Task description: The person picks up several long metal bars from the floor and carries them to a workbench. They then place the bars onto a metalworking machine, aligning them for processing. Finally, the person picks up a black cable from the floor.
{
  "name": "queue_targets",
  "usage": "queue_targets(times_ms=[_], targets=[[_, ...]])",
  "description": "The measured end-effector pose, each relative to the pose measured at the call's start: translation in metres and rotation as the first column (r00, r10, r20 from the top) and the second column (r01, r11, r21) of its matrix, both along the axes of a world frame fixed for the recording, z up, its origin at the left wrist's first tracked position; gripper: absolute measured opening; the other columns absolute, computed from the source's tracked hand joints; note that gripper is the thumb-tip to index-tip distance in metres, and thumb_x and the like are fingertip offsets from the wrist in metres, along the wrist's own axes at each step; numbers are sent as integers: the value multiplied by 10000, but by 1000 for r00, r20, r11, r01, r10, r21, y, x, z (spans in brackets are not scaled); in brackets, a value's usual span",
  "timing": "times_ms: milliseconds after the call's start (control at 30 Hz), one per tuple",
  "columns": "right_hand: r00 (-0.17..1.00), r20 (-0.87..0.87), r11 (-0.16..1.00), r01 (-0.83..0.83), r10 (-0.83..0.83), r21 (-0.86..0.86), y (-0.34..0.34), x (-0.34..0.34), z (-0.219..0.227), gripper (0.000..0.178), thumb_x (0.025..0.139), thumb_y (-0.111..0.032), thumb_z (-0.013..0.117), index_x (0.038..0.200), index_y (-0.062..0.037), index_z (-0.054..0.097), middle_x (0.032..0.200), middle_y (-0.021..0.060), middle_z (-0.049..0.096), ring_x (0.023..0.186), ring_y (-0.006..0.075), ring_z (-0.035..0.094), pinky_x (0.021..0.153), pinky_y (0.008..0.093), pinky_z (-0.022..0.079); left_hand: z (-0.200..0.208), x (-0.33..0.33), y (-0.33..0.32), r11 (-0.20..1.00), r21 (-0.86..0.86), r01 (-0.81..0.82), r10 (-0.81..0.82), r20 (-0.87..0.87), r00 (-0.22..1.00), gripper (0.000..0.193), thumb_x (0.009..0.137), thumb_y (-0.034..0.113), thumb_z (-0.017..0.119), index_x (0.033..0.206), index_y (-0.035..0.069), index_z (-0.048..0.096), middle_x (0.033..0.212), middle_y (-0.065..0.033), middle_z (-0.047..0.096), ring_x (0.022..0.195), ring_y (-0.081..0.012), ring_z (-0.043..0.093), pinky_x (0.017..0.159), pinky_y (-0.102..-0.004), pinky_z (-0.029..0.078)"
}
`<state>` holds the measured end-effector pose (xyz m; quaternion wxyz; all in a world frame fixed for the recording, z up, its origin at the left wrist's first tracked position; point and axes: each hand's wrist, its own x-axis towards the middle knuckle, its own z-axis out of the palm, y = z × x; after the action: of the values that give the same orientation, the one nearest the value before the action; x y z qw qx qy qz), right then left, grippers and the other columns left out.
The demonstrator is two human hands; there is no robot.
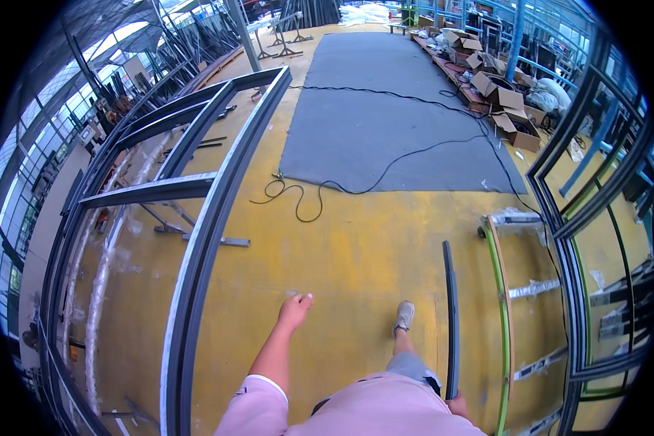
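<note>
My left hand (295, 311) hangs in front of me over the yellow floor, its fingers curled in with nothing visible in them. Low on the right, my right hand (458, 406) is closed around the near end of a dark grey metal profile bar (451, 312). The long, straight bar points forward from my right side. On my left lies a large dark grey window frame (214, 196) with crossbars, raised on supports; my left hand is apart from it.
At right stand a rack with green edges (501, 305) and wrapped rungs, and tall dark frames (568, 291). A grey mat (392, 131) covers the floor ahead, with a black cable (374, 178) trailing across it. Open cardboard boxes (498, 94) line the far right.
</note>
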<state>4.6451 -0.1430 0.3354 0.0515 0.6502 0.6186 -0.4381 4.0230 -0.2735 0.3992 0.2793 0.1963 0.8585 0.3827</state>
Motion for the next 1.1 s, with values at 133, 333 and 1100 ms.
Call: queue_targets(times_ms=[133, 333, 1100], targets=[[999, -16, 994, -43, 44, 102, 157, -66, -82, 491, 645, -92, 733, 1110, 28, 632, 928, 218, 702, 883, 364, 693, 809, 429, 544, -13, -69, 143, 981, -173, 88, -101, -69, 993, 477, 938, 459, 561, 913, 4, 703, 896, -222, 707, 821, -387, 658, 781, -472, 500], [994, 85, 973, -54, 74, -224, 447, -269, -22, 323, 629, -88, 774, 906, 29, 656, 751, 162, 692, 649, 272, 680, 613, 387, 542, -122, -132, 144, 847, -504, 166, -114, 133, 985, 500, 902, 455, 607, 1080, 1, 715, 1101, -243, 695, 1050, -413, 650, 930, -481, 504], [833, 195, 852, -481, 518, -209, 1071, -1014, -3, 518, 613, -166, 784, 1083, 22, 675, 943, 218, 711, 942, 323, 706, 829, 406, 539, 45, -874, 948, 995, 74, -63, 66, -48, 997, 373, 943, 387, 580, 1061, 46, 672, 955, -156, 710, 915, -327, 671, 800, -412, 515]])
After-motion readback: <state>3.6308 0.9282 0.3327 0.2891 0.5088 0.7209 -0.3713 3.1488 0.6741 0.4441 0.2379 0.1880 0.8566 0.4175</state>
